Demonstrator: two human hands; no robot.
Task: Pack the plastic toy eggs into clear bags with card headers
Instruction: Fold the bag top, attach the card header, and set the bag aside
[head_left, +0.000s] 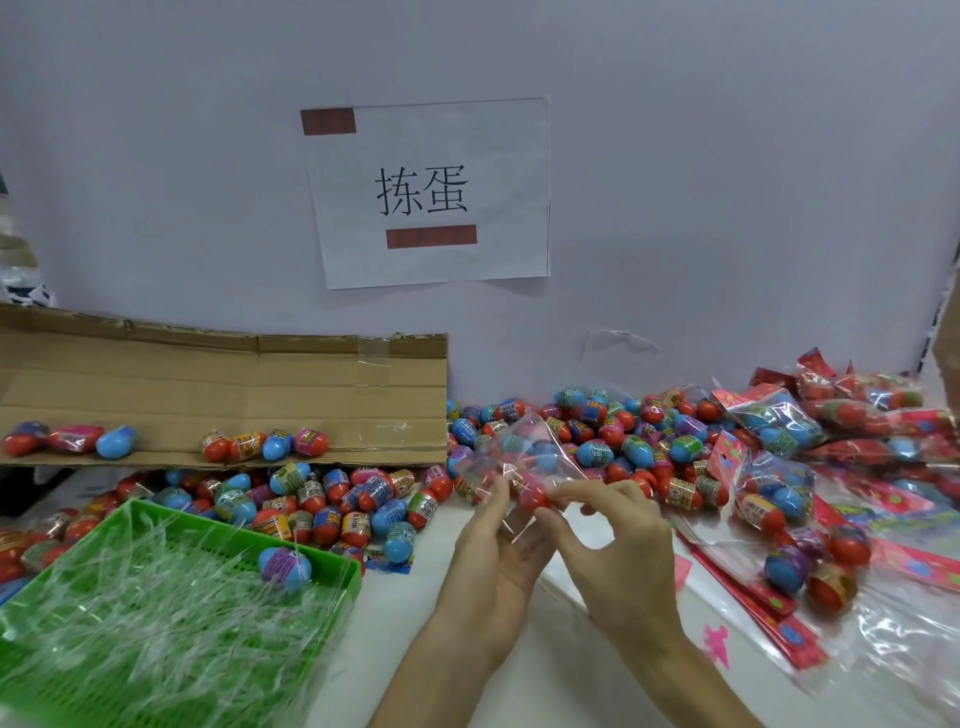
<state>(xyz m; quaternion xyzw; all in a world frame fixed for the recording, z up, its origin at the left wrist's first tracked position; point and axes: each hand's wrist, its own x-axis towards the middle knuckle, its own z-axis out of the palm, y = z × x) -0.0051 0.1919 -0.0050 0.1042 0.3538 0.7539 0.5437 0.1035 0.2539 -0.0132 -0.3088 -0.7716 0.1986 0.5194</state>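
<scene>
Both hands hold a clear bag (524, 452) up in front of me, above the white table. My left hand (498, 551) grips the bag's lower left edge, palm up. My right hand (618, 535) pinches the bag's lower right edge with thumb and fingertips. A red egg (532, 496) shows through the plastic between the two hands. A big heap of red and blue toy eggs (613, 447) lies behind the bag along the wall. More loose eggs (337, 504) lie to the left under the cardboard.
A green mesh tray (171, 613) full of clear plastic strips, with one egg in it, sits at the front left. A brown cardboard flap (234, 389) carries several eggs. Packed bags with red card headers (810, 452) pile up at the right, over flat red headers (769, 603).
</scene>
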